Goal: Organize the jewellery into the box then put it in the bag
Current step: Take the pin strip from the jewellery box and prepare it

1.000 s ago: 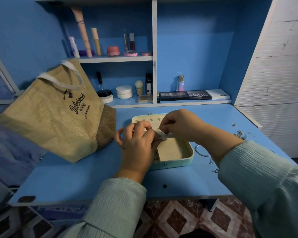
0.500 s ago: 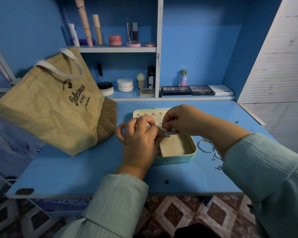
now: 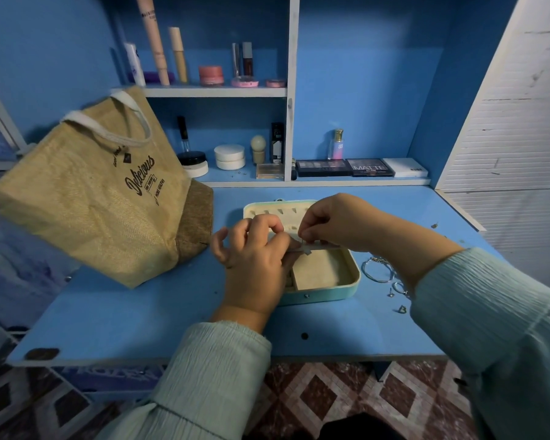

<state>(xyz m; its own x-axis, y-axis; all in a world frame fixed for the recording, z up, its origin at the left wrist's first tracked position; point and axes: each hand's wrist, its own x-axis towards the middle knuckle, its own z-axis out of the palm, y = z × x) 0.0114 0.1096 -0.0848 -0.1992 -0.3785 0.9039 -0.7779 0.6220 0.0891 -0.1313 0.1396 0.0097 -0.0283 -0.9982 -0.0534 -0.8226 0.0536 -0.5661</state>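
Beige flap (image 3: 311,247) pinched by both hands.

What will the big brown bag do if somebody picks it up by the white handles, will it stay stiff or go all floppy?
The bag would probably sag a bit: its woven cloth side shows creases and it leans over on the table. It looks fairly light. The white handles already droop, so they seem soft.

Blue desk (image 3: 124,312); tan bag (image 3: 86,198) with dark lettering, white handles; mint box (image 3: 331,292), beige lining; pale green ribbed sleeves (image 3: 489,312); silver bangle (image 3: 377,269); brown-and-cream diamond floor (image 3: 331,398).
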